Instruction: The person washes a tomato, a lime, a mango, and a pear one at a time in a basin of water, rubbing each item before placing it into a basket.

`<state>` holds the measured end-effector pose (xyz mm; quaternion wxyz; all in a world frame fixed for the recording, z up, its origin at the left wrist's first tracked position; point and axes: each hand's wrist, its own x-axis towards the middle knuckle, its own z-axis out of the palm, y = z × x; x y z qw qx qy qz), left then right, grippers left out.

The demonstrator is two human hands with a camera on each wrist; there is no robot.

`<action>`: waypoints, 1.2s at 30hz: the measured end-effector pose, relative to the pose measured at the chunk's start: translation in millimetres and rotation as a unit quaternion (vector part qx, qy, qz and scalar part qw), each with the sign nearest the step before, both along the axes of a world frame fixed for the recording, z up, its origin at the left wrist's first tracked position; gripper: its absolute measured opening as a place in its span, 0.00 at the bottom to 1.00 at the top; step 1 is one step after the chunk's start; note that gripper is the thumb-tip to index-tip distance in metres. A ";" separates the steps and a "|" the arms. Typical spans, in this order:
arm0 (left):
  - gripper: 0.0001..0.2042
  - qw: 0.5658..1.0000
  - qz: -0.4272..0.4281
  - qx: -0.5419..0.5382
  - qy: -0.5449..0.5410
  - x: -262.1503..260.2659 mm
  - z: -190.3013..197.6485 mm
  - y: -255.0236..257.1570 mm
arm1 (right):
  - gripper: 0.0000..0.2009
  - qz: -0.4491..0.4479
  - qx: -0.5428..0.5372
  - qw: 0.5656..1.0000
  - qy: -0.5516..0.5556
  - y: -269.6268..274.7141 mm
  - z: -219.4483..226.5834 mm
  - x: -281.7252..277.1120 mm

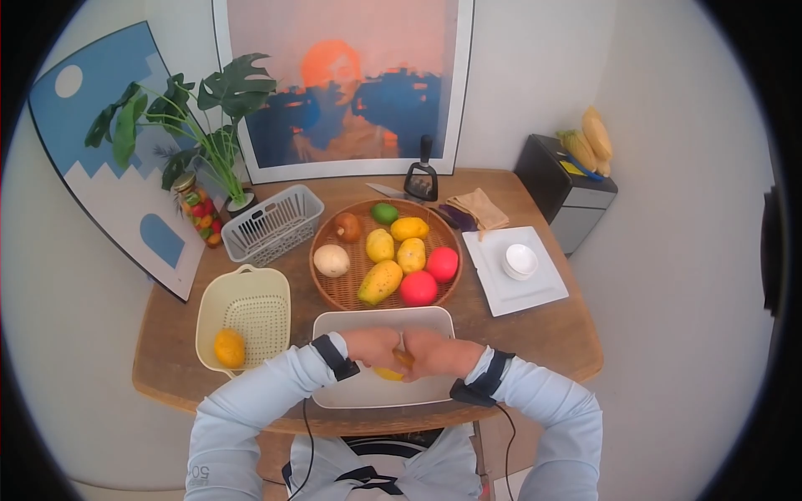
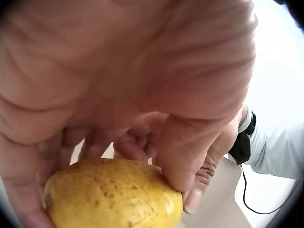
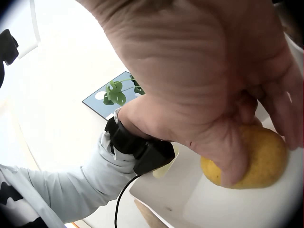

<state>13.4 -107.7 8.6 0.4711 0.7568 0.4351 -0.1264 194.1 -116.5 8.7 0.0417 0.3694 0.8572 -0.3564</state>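
Note:
Both hands hold a yellow mango [image 1: 388,373] with small brown specks over a white rectangular basin [image 1: 336,392] at the table's front edge. In the left wrist view, the left hand [image 1: 373,344] curls its fingers and thumb about the mango [image 2: 114,194]. The right hand [image 1: 443,356] lies against the left one, its thumb pressed on the mango [image 3: 266,159] and its fingers bent over the far side in the right wrist view. From the head, the hands cover much of the fruit.
A round wicker basket [image 1: 320,288] with several fruits stands behind the basin. Left of it are a cream colander [image 1: 203,317] holding another yellow fruit [image 1: 230,348] and a grey basket [image 1: 276,238]. At right lies a white square plate [image 1: 505,296] with small bowls [image 1: 520,261]; behind stands a grater [image 1: 422,179].

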 end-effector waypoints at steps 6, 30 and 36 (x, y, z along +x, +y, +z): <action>0.30 0.997 -0.069 0.029 0.011 0.8 0.6 -6.4 | 0.35 0.031 -0.111 0.993 -0.004 3.0 -0.9 -1.7; 0.27 0.998 0.051 0.038 -0.006 8.1 6.3 -3.8 | 0.28 -0.032 0.141 0.989 -0.038 -8.3 2.6 -0.9; 0.26 0.998 -0.022 0.059 0.012 0.5 -2.1 -3.5 | 0.32 -0.008 -0.002 0.999 -0.047 -0.3 -7.9 -2.7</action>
